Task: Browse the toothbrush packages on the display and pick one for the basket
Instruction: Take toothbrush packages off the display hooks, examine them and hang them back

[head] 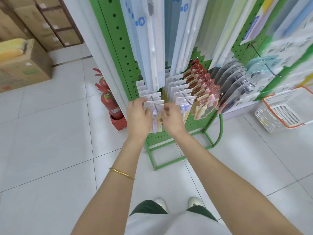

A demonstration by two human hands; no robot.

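Basket (265,122) on floor (50,133) right of display rack (125,53), fire extinguishers (111,102) left.

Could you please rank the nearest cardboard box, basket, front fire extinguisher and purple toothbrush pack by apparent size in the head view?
Largest first:
nearest cardboard box and basket, about alike, both cropped
front fire extinguisher
purple toothbrush pack

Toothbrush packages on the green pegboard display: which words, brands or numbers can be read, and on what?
No text is readable.
White card package with purple toothbrush: print blurred.
Red card packages: lettering too small.
Brown cardboard boxes: labels too small.
Red fire extinguishers: labels blurred.
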